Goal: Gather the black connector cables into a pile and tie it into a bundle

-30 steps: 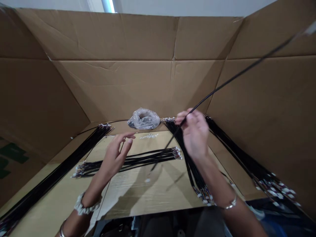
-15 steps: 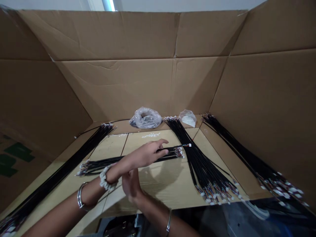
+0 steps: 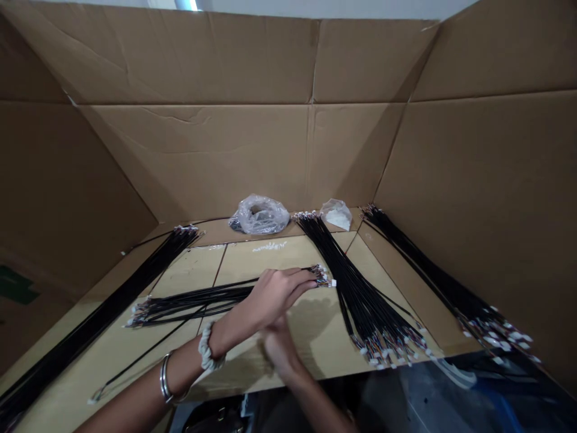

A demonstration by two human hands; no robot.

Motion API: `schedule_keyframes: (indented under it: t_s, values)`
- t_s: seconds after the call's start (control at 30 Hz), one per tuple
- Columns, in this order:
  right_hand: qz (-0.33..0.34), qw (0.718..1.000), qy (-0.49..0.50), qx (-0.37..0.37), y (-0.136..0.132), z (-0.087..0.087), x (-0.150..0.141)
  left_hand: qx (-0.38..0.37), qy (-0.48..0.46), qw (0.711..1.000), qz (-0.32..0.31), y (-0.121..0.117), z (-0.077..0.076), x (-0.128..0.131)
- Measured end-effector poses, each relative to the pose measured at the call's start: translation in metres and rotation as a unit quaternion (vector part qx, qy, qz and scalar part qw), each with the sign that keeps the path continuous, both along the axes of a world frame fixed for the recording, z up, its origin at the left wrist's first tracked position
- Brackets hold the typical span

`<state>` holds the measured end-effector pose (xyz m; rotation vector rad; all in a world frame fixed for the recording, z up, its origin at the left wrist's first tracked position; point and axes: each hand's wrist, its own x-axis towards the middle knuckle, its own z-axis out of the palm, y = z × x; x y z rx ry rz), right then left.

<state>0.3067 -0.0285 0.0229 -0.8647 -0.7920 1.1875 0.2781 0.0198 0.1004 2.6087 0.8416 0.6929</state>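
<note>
My left hand (image 3: pixel 282 291), with a scrunchie and a bangle on its arm, reaches over the middle bundle of black cables (image 3: pixel 193 296). Its fingers are pressed together on a black cable at the white-connector end of that bundle. The cable's loose tail (image 3: pixel 148 347) slants away to the lower left and ends in a small white connector. Behind and below the left wrist is my right hand (image 3: pixel 280 344), partly covered and blurred; its fingers do not show clearly. Just right of the left fingertips lies a larger fanned cable bundle (image 3: pixel 360 282).
Tall cardboard walls (image 3: pixel 202 144) enclose the cardboard-covered surface. Long cable bundles lie along the left side (image 3: pixel 103 319) and right side (image 3: pixel 419 264). At the back sit a clear plastic bag (image 3: pixel 262 214) and a smaller bag with white contents (image 3: pixel 337 215).
My left hand has lowered and its fingers have closed near the bundle's right end. The right hand has shifted rightward. A cable tail now shows at lower left. The view has shifted slightly.
</note>
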Motion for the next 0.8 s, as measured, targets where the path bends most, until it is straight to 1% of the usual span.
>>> schedule_keyframes:
  t_s: [0.07,0.1,0.13,0.2,0.3,0.4,0.47,0.57,0.67,0.8]
  values:
    - [-0.055,0.994,0.095,-0.021,-0.011,0.004,0.042,0.011,0.021,1.000,-0.005,0.001,0.000,-0.005]
    - [-0.078,0.989,0.127,-0.020,-0.015,0.007,0.060,0.019,0.035,0.999,-0.009,0.000,-0.001,-0.007]
    - [-0.093,0.986,0.136,-0.015,-0.019,0.010,0.076,0.027,0.046,0.998,-0.013,0.000,-0.001,-0.007]
    - [-0.095,0.990,0.104,-0.006,-0.022,0.015,0.097,0.043,0.055,0.997,-0.020,-0.002,-0.003,-0.006]
    - [-0.086,0.996,0.019,-0.001,-0.022,0.018,0.112,0.055,0.052,0.997,-0.022,-0.004,-0.009,-0.007]
    - [-0.109,0.994,-0.007,-0.007,-0.021,0.018,0.127,0.040,0.063,0.997,-0.003,-0.004,-0.018,-0.020]
    - [-0.135,0.991,0.002,-0.017,-0.023,0.019,0.143,0.021,0.084,0.996,0.022,-0.005,-0.023,-0.038]
    - [-0.166,0.986,0.006,-0.019,-0.024,0.020,0.175,-0.029,0.104,0.991,0.076,-0.010,-0.028,-0.073]
    - [-0.195,0.981,-0.005,-0.007,-0.023,0.019,0.207,-0.094,0.099,0.979,0.150,-0.018,-0.029,-0.112]
    - [-0.235,0.972,0.001,0.001,-0.019,0.014,0.238,-0.124,0.076,0.955,0.257,-0.026,-0.026,-0.159]
